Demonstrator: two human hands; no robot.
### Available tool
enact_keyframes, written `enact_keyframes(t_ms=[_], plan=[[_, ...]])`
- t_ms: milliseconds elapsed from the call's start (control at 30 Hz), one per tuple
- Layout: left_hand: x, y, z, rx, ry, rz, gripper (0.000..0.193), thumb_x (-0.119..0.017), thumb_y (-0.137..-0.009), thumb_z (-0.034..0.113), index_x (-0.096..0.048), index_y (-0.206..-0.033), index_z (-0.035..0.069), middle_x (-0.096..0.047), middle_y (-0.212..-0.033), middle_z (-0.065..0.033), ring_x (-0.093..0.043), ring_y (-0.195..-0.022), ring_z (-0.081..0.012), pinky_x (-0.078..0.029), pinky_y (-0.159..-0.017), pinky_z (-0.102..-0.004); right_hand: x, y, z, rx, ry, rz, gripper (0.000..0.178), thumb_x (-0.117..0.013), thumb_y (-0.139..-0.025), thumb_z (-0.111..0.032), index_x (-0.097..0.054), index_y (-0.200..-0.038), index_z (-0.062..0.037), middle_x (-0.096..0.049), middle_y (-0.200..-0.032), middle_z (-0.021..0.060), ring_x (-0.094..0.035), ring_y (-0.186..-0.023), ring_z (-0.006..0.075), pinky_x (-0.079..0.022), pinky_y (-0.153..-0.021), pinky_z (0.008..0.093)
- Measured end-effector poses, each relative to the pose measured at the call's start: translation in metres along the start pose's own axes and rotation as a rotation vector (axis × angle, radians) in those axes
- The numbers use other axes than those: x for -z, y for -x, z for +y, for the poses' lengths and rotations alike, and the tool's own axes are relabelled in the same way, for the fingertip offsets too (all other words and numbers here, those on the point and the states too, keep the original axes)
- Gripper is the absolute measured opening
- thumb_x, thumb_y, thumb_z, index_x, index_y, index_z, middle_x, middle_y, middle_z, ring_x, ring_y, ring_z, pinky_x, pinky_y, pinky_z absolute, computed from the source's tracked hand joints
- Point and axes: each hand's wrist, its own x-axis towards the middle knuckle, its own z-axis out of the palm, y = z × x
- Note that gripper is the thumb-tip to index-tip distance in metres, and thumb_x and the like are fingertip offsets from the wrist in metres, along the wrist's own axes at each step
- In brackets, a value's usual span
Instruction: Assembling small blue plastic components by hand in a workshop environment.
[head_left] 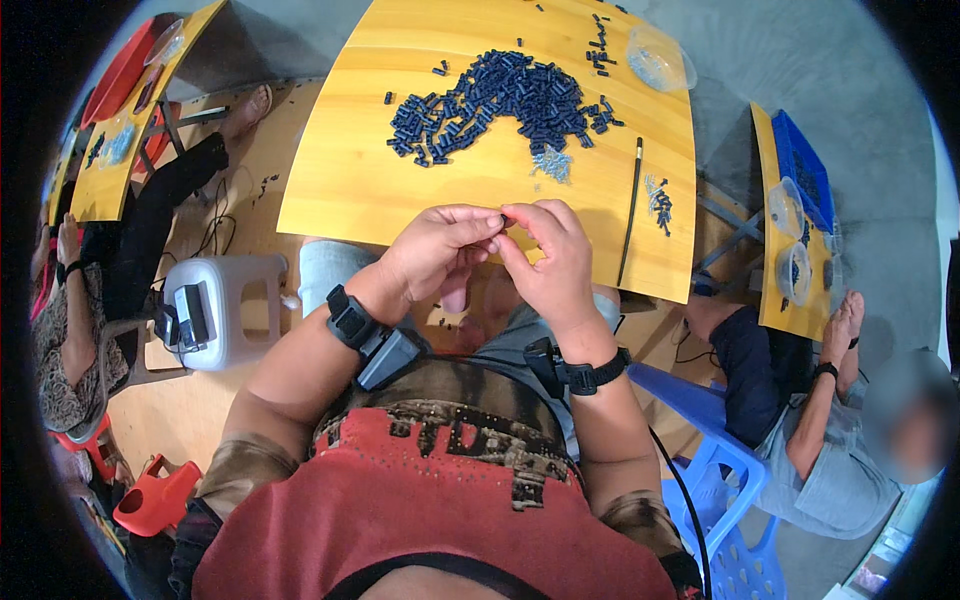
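My left hand point(437, 245) and my right hand point(548, 252) meet just over the front edge of the yellow table point(400, 210). Pinched between their fingertips is a small black plastic piece point(504, 221), mostly covered by the fingers. Beyond them spreads a big heap of short black plastic pieces point(530, 95). Against its near side lies a little pile of small clear parts point(551, 165). To the right, a thin black stick point(631, 210) lies lengthwise beside a small group of mixed black and clear parts point(660, 200).
A clear round tub point(660, 58) of small parts stands at the table's far right. People sit at other yellow tables on both sides. A white stool point(225, 310) is at left, a blue plastic chair point(715, 440) at right. A cable point(685, 490) runs down beside me.
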Motion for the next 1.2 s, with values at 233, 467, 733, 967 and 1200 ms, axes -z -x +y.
enact_keyframes(t_ms=[233, 467, 733, 967, 1200], plan=[[0.0, 0.0, 0.0, 0.018, 0.086, -0.004, 0.023, -0.054, -0.091, 0.026, -0.063, -0.093, 0.005, -0.062, -0.079, -0.0008, -0.057, -0.072, -0.0097, -0.048, -0.068, -0.0227, -0.001, 0.003, 0.002, 0.004, -0.013, 0.02, 0.023, -0.069, -0.067, -0.007, -0.061, -0.089, -0.0032, -0.055, -0.08, 0.0103, -0.054, -0.077, 0.0283, -0.046, -0.067, 0.0359], [0.003, -0.004, -0.005, -0.01, 0.005, -0.044, 0.016, -0.058, -0.088, 0.019, -0.063, -0.094, 0.005, -0.063, -0.082, -0.0016, -0.058, -0.073, -0.0092, -0.049, -0.068, -0.0226, 0.001, 0.007, 0.006, -0.013, -0.025, 0.02, 0.023, -0.068, -0.067, -0.006, -0.061, -0.089, -0.0029, -0.055, -0.08, 0.0109, -0.055, -0.077, 0.0289, -0.046, -0.067, 0.0362], [-0.002, -0.006, -0.005, -0.036, -0.099, 0.04, 0.017, -0.063, -0.085, 0.02, -0.063, -0.092, 0.004, -0.062, -0.079, -0.0006, -0.054, -0.066, -0.0058, -0.046, -0.06, -0.0182, -0.002, 0.009, 0.011, -0.06, -0.039, -0.03, 0.024, -0.067, -0.068, -0.006, -0.06, -0.09, -0.0022, -0.056, -0.082, 0.0126, -0.056, -0.078, 0.0303, -0.046, -0.068, 0.0368], [0.004, -0.008, -0.006, -0.048, -0.077, 0.021, 0.013, -0.06, -0.087, 0.018, -0.06, -0.092, 0.006, -0.062, -0.081, -0.0013, -0.057, -0.072, -0.0081, -0.047, -0.065, -0.0206, 0.008, 0.001, 0.02, -0.173, -0.046, -0.021, 0.022, -0.067, -0.07, -0.005, -0.061, -0.091, -0.0017, -0.057, -0.08, 0.0124, -0.058, -0.07, 0.0258, -0.048, -0.062, 0.0335], [0.009, -0.012, -0.008, -0.122, -0.039, 0.041, 0.013, -0.056, -0.09, 0.018, -0.058, -0.093, 0.006, -0.061, -0.086, -0.0032, -0.059, -0.076, -0.0107, -0.049, -0.069, -0.0238, 0.007, -0.013, 0.049, -0.284, 0.13, 0.053, 0.015, -0.065, -0.073, -0.004, -0.061, -0.087, -0.0001, -0.058, -0.076, 0.0124, -0.059, -0.065, 0.0233, -0.048, -0.059, 0.0321]])
